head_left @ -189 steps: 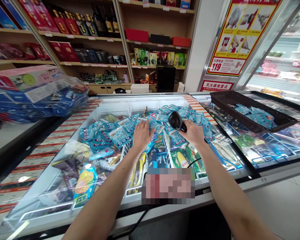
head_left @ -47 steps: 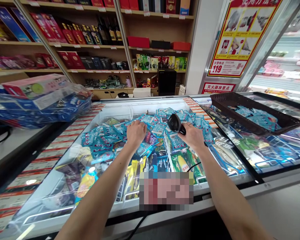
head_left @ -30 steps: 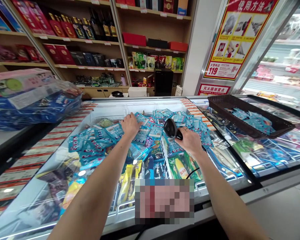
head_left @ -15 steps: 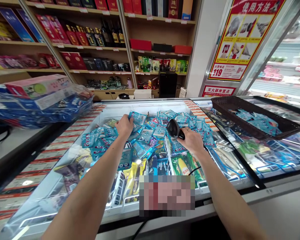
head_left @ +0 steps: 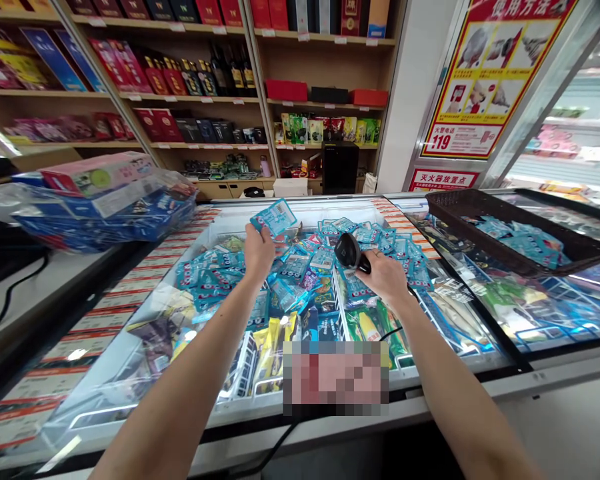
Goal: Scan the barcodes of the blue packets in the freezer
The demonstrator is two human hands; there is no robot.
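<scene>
Blue packet [head_left: 274,217] was pinched in the closed left hand [head_left: 258,252], above the freezer [head_left: 325,209] near its far edge, just left of the scanner [head_left: 349,250] the right hand [head_left: 387,277] gripped over the packet heap [head_left: 205,280]. A black basket [head_left: 455,208] sat rightward.

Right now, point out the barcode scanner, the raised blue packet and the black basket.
barcode scanner [head_left: 349,250], head view, scanner head.
raised blue packet [head_left: 274,218], head view, its middle.
black basket [head_left: 447,208], head view, left end.
</scene>
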